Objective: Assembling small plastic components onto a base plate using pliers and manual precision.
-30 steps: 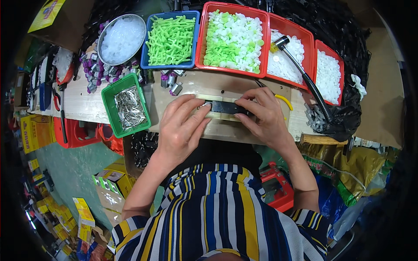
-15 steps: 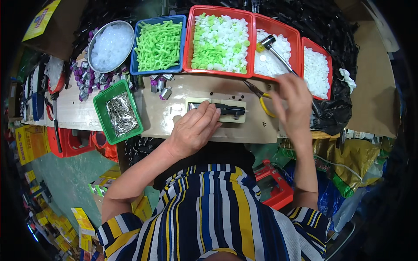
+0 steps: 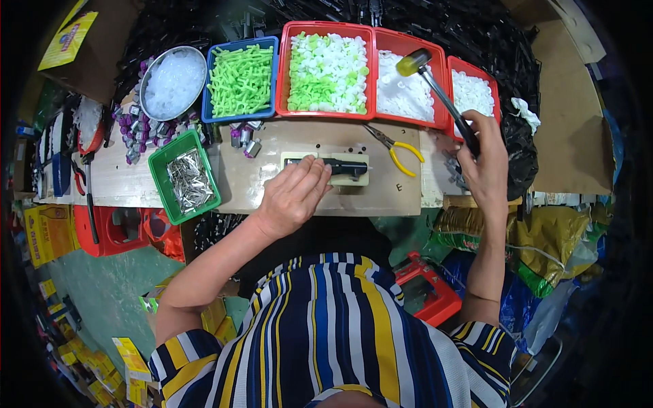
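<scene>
My right hand (image 3: 486, 160) is wrapped around the dark grip of a hammer (image 3: 443, 96), lifted over the right-hand trays. The hammer has a metal shaft and a yellowish, translucent face. With its fingers together, my left hand (image 3: 294, 194) holds down a black elongated part (image 3: 349, 167) in a cream-coloured block (image 3: 363, 179) on the bench. The fingers hide some of the part, and its right end shows a thin pin-like tip. Yellow-handled pliers (image 3: 401, 154) lie to the right of the block, their jaws pointing away from me.
Along the back stand a metal bowl (image 3: 144, 96) of clear pieces, a blue tray (image 3: 207, 112) of green parts and red trays (image 3: 372, 81) of white and green pieces. A green bin (image 3: 160, 197) holds metal pins. Small motors (image 3: 253, 148) lie behind the block.
My right hand has picked up the hammer from over the red trays and swung to the right with it. My left hand stays on the black part. The whole view has shifted slightly.
</scene>
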Motion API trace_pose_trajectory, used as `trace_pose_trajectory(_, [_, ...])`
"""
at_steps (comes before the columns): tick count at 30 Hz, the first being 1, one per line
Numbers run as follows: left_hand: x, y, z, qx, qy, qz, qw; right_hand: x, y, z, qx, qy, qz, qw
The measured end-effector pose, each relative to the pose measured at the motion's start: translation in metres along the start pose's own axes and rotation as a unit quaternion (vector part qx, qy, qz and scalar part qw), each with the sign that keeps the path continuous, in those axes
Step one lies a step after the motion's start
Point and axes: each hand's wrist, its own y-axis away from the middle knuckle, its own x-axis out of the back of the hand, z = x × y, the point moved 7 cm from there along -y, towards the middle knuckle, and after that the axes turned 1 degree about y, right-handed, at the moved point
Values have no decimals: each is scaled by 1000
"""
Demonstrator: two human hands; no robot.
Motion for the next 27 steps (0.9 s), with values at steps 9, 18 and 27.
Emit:
trace_pose_trajectory(9, [-1, -2, 0, -10, -3, -11, 1000, -32, 84, -40, -22, -106, -171, 979])
trace_pose_trajectory(18, [-3, -1, 0, -5, -10, -17, 1000, -45, 84, -57, 33, -6, -191, 981])
trace_pose_trajectory(27, [-2, -2, 1, -8, -17, -17, 1000, -54, 90, -55, 3, 7, -240, 971])
